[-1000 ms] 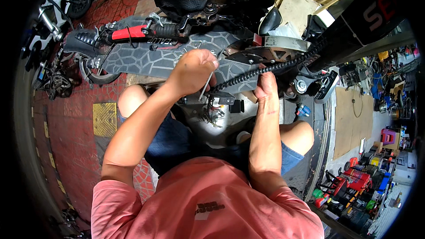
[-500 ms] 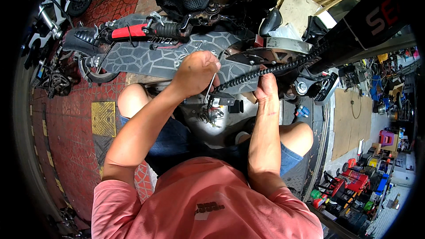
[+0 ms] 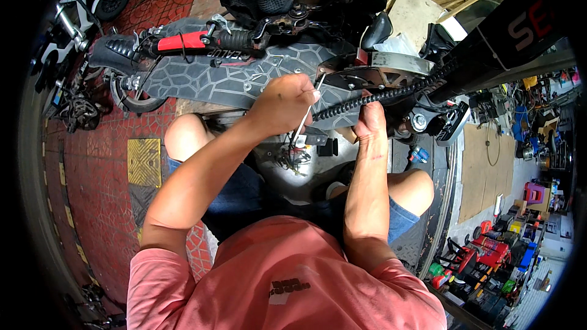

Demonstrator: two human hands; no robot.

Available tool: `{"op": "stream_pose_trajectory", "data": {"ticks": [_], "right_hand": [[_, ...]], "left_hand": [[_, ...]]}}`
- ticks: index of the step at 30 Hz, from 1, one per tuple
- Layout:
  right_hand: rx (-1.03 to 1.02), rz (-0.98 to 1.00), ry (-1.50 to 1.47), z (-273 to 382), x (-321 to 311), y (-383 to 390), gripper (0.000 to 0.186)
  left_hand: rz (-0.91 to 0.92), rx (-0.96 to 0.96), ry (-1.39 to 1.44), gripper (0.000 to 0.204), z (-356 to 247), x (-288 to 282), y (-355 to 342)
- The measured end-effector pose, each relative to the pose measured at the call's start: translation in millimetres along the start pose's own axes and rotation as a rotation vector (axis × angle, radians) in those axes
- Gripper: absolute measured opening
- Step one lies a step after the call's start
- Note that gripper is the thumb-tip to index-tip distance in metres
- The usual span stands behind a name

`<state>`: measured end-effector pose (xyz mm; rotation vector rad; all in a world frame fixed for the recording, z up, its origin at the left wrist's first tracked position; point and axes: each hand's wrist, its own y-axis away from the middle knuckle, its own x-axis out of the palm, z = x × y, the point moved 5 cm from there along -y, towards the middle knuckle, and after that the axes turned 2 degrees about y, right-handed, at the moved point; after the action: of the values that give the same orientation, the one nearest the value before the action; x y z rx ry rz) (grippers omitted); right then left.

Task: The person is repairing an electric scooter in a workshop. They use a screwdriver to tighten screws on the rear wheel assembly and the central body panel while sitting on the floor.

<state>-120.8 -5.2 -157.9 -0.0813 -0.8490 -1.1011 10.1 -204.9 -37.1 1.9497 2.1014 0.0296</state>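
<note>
Both forearms are raised from the lower frame. At centre, the black spiral-wrapped cable is apparently steadied by the right hand, its fingertips hidden; a white strip seems pinched by the left hand, fingers curled. The scooter deck is set behind, presumably as support.

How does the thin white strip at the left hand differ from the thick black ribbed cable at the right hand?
The thin white strip looks smooth; the thick black ribbed cable has close ridges. The strip is much narrower than the cable. The strip slants steeply at the left hand, while the cable slopes gently upward past the right hand. Both are long, and both rise toward the picture's right.
</note>
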Motion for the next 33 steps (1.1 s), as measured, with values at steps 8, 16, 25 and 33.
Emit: {"op": "stream_pose_trajectory", "data": {"ticks": [8,16,25,33], "right_hand": [[-0.037,0.031,0.039,2,0,0,0.023],[-0.011,-0.089,0.026,4,24,12,0.019],[-0.023,-0.046,0.126,4,7,1,0.013],[-0.02,-0.025,0.149,2,3,-3,0.014]], "left_hand": [[0.006,-0.145,0.078,0.027,-10,13,4],[0.047,-0.21,0.318,0.03,0,23,6],[0.123,-0.235,0.309,0.035,-4,29,0],[0.157,-0.241,0.211,0.038,-15,21,2]]}}
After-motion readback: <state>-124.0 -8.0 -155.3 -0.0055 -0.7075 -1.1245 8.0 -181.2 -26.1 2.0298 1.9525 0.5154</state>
